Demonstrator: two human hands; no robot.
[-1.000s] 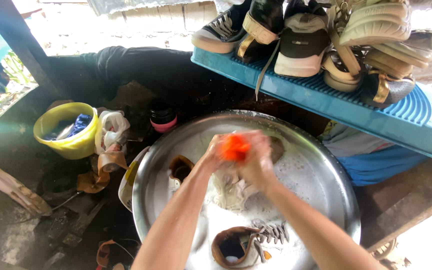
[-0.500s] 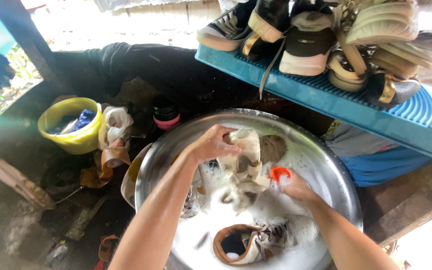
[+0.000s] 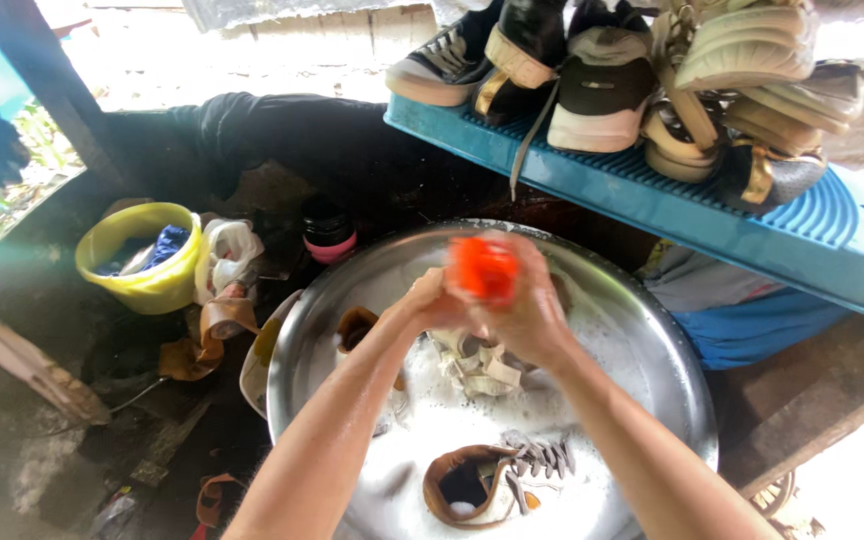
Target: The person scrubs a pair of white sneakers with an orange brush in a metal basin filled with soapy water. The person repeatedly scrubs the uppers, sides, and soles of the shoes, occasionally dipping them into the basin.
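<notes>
Orange brush (image 3: 484,268) blurs between both hands — left hand (image 3: 432,300) and right hand (image 3: 530,318) clamped together on it — above the soapy metal basin (image 3: 652,360), a shoe (image 3: 482,482) soaking near its front edge.

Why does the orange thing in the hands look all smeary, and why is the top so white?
In the head view, the orange brush is blurred by motion between the left hand and right hand, while the metal basin is fairly sharp; daylight washes out the ground beyond the blue rack.

Outdoor shoe-washing spot: soapy basin (image 3: 652,330), drying shoes (image 3: 602,90)
</notes>
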